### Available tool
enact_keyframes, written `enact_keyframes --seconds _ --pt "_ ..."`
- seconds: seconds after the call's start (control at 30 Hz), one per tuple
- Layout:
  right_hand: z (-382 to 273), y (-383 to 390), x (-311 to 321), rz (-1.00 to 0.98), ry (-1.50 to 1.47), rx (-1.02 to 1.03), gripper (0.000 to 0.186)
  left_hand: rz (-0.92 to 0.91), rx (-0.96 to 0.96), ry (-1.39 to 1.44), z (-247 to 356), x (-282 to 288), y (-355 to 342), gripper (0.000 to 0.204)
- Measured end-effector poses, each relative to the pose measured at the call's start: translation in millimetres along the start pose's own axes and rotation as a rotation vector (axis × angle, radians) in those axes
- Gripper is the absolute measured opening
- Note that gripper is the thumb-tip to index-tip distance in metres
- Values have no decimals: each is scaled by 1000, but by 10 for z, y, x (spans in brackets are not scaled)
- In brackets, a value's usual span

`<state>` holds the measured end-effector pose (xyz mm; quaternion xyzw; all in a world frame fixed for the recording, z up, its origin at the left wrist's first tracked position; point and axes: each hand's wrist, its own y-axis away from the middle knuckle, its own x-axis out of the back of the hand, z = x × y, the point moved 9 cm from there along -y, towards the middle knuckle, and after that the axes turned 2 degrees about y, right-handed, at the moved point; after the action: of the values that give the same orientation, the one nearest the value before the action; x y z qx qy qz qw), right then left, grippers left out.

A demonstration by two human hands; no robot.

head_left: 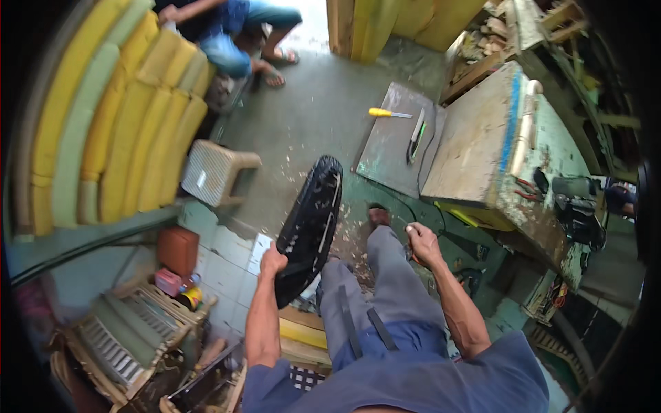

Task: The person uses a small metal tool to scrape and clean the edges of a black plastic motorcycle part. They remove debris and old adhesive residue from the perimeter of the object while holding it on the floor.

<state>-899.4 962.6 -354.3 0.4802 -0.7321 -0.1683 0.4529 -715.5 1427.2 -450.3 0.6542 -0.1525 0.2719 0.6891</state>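
Observation:
A long black motorcycle seat [303, 230] stands tilted at my left side, its narrow end pointing away from me. My left hand [273, 261] is closed on its left edge. The wide end reaches down beside my left leg. My right hand [421, 241] is a closed fist above my right knee, apart from the seat. A bit of orange shows just under that fist; whether the fingers hold it is unclear. Ahead, a yellow-handled screwdriver [389, 113] and a knife with a dark handle [416, 141] lie on a low flat board [385, 155].
Yellow foam slabs [131, 131] are stacked at the left, near a beige plastic stool [217, 172]. Another person [237, 41] sits at the far left. A worn wooden bench [475, 131] stands on the right, with pliers [529, 189]. Scraps litter the floor around my feet.

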Motion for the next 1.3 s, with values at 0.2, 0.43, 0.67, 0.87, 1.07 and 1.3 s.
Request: enact_keyframes --seconds 0.2,0.43,0.67,0.87,1.07,1.3 --pt "820 -998 -1641 -133 489 100 31 -15 -23 110 -451 -799 -1606 60" --pt "1252 -2778 -3253 -212 569 351 28 -89 -55 524 -812 -1823 -3161 53" --pt "1373 -3511 -3949 -215 555 567 30 285 -43 365 -1089 -1897 -3560 60" --pt "1418 -3551 -3996 -211 614 599 38 324 -21 407 -1049 -1891 -3582 51" --pt "1336 -3404 -4029 -109 749 519 38 398 -55 333 -1025 -1852 -3612 42" --pt "1556 -3705 -4336 -327 349 421 26 420 10 297 -1137 -1902 -3711 57"
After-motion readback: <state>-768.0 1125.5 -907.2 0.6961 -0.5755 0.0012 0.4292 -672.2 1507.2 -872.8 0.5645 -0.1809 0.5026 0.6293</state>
